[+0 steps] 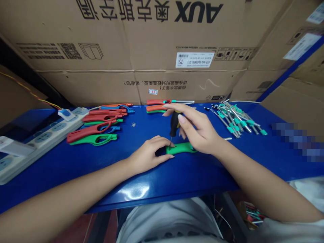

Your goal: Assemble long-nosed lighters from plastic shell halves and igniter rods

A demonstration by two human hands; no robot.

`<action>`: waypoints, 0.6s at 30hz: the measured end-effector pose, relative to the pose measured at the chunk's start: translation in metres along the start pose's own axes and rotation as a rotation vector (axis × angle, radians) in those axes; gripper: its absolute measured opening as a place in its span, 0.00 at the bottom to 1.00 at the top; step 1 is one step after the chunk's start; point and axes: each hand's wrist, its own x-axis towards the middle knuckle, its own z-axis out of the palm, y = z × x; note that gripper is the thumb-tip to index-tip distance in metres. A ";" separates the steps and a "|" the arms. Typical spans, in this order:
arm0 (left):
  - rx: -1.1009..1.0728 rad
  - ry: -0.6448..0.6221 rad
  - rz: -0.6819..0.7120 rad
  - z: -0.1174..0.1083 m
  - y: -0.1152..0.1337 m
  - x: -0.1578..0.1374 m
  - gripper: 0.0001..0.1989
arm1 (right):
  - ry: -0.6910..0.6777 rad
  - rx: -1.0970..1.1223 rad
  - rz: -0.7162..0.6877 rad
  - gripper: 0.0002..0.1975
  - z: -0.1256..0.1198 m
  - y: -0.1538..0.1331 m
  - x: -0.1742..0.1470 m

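A green long-nosed lighter (181, 148) lies flat on the blue table, its metal tube showing past my right wrist. My left hand (152, 152) grips the lighter's left end between thumb and fingers. In my right hand (199, 126) is a screwdriver (174, 125) with a black and yellow handle, held nearly upright. Its tip meets the green body close to my left fingertips; a screw there is too small to make out. Behind my right hand lie finished-looking lighters (162, 102) in red and orange, partly covered by my fingers.
Red, green and blue handle shells (93, 130) are piled at the left, beside a white power strip (43, 136). Small screws (133, 125) lie mid-table. Metal tubes with teal parts (235, 119) are heaped at the right. A large cardboard box (113, 60) walls off the back.
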 end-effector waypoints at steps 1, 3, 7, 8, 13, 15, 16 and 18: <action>0.001 -0.004 -0.001 0.000 0.000 0.000 0.13 | -0.034 0.060 0.036 0.17 0.000 0.000 0.001; 0.010 -0.004 0.003 0.000 0.000 0.000 0.13 | 0.005 0.066 0.035 0.14 0.001 0.001 0.000; 0.027 0.009 0.015 0.000 0.001 -0.001 0.14 | 0.193 -0.161 -0.176 0.10 -0.001 0.005 -0.004; 0.030 0.008 0.013 -0.001 0.001 -0.001 0.14 | 0.164 -0.155 -0.192 0.10 -0.002 0.004 -0.004; 0.032 -0.036 -0.010 -0.004 0.005 -0.001 0.16 | -0.099 0.123 0.030 0.20 -0.005 -0.002 -0.001; 0.033 -0.038 -0.009 -0.004 0.005 -0.001 0.16 | -0.022 0.059 0.022 0.17 -0.006 0.000 -0.001; 0.032 -0.040 -0.009 -0.004 0.005 -0.001 0.17 | 0.041 -0.011 -0.011 0.15 -0.006 0.002 -0.001; 0.027 -0.041 -0.007 -0.003 0.005 -0.001 0.18 | 0.126 -0.123 -0.073 0.13 -0.006 0.005 -0.001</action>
